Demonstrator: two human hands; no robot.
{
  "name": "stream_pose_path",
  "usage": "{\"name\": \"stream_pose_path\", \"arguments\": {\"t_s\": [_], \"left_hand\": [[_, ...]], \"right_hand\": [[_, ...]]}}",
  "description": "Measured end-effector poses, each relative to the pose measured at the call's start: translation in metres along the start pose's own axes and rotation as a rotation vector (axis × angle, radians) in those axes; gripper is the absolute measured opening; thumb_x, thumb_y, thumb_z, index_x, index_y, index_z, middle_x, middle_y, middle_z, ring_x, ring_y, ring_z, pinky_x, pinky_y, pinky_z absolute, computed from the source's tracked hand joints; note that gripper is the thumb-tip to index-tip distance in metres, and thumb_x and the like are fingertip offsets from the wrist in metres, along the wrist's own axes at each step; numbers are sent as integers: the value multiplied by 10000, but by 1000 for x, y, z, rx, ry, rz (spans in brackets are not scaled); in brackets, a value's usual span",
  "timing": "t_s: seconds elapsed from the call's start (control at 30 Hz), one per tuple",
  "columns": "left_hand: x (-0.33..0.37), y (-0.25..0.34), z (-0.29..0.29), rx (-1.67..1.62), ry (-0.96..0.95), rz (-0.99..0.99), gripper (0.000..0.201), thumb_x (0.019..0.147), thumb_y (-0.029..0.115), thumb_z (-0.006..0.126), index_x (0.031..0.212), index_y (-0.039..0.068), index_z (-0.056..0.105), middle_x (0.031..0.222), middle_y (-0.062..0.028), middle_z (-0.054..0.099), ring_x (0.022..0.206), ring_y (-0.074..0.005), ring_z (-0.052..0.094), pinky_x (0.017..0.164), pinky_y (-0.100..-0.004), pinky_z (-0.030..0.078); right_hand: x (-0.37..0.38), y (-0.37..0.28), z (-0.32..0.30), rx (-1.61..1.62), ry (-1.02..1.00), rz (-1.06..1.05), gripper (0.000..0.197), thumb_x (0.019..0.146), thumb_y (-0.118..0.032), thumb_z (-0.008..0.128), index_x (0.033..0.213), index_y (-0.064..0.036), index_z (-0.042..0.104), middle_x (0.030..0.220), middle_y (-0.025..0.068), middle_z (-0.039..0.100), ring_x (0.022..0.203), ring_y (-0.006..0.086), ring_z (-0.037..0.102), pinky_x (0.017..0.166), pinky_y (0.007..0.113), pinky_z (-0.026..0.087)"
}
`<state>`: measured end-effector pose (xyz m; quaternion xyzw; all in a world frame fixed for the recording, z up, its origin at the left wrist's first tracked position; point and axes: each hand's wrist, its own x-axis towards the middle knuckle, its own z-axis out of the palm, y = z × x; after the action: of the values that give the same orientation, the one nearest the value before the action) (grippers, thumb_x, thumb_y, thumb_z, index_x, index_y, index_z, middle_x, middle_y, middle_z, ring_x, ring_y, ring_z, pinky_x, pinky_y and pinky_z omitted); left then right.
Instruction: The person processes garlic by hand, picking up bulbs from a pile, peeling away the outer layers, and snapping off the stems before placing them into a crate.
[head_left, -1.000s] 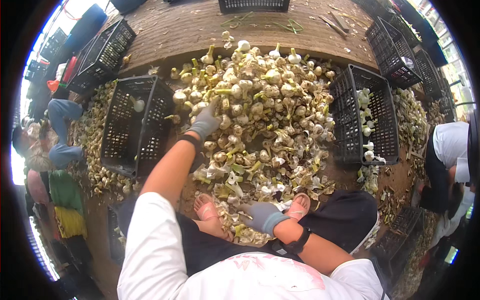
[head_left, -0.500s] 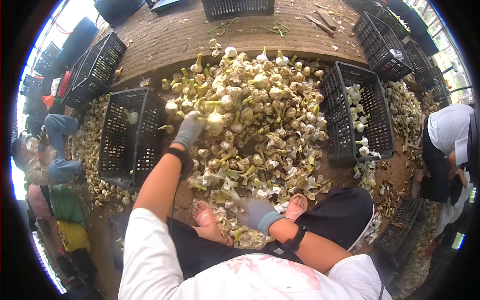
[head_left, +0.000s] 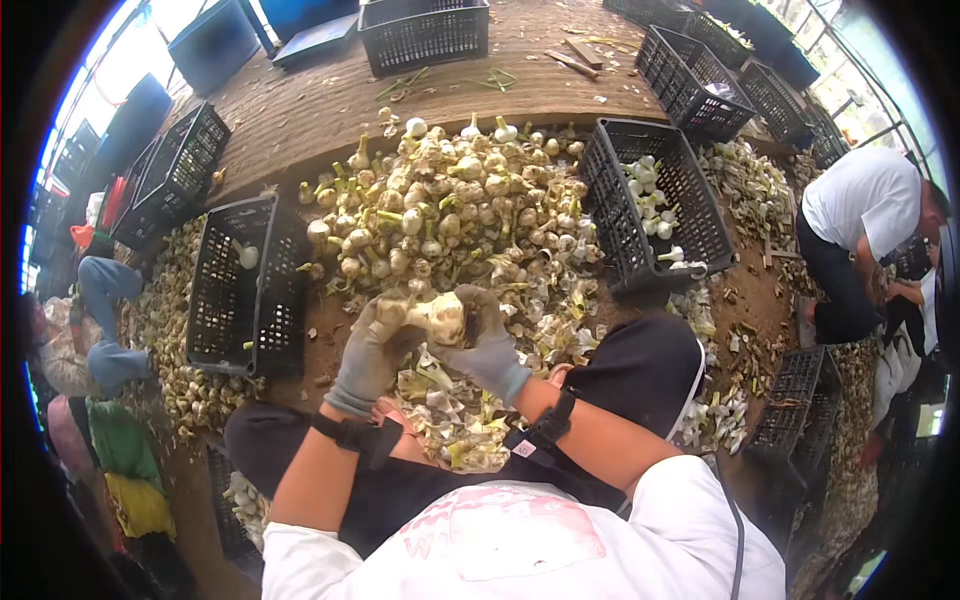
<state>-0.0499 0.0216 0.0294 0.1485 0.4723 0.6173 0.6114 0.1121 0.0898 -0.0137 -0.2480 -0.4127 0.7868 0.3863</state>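
Observation:
Between my two gloved hands is a large garlic bulb [head_left: 440, 318] with a pale stem stub pointing left. My left hand [head_left: 378, 345] closes its fingers round the stem end. My right hand [head_left: 482, 340] grips the bulb's right side, fingers curled over it. Both gloves are grey and dirty at the fingertips. Just beyond my hands rises a heap of untrimmed garlic bulbs [head_left: 430, 215]. Loose peeled skins [head_left: 450, 425] lie beneath my hands, between my feet.
A black crate [head_left: 648, 275] holding several white bulbs stands right of the heap. Another black crate [head_left: 282, 330] at left has a bulb inside. Wooden boards [head_left: 300, 110] lie beyond. A co-worker in a white shirt [head_left: 865, 200] bends at far right; another person's blue-trousered leg [head_left: 110, 300] shows at left.
My left hand has come back from the heap with a garlic bulb. My right hand has risen to meet it, and both now hold the bulb. The view has shifted slightly.

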Motion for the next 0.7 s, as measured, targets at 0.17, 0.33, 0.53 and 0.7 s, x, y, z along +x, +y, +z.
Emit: {"name": "stream_pose_path", "arguments": {"t_s": [0.17,0.33,0.53,0.7], "left_hand": [[4,-28,3,-271,-54,126,300,961,265,506,1182,64,535,1069,-80,610,984,-211,600,849,-378,512],[-26,-15,6,-301,-73,126,205,958,103,469,1145,35,517,1003,-59,596,925,-158,594,807,-295,507],[-44,-17,23,-173,126,256,386,930,-16,380,1304,45,450,1042,-80,595,809,-145,614,660,-262,538],[-33,-42,15,59,151,579,424,820,-156,381,1172,34,521,1073,-69,580,894,-142,575,812,-262,493]], "right_hand": [[-5,-10,-8,-1051,-189,-975,626,576,-52,816,1082,-187,474,1155,154,467,969,337,547,759,390,496],[-10,-23,5,-1030,-272,-1137,513,687,10,688,1082,-251,491,1133,176,456,894,357,573,724,423,515],[-17,-13,4,-993,-249,-1037,604,651,-18,746,1126,-191,416,1130,166,463,988,356,550,783,403,504],[-23,-20,16,-135,-237,-216,563,812,-131,703,1276,-98,387,1195,95,497,1079,225,541,873,384,500]]}}
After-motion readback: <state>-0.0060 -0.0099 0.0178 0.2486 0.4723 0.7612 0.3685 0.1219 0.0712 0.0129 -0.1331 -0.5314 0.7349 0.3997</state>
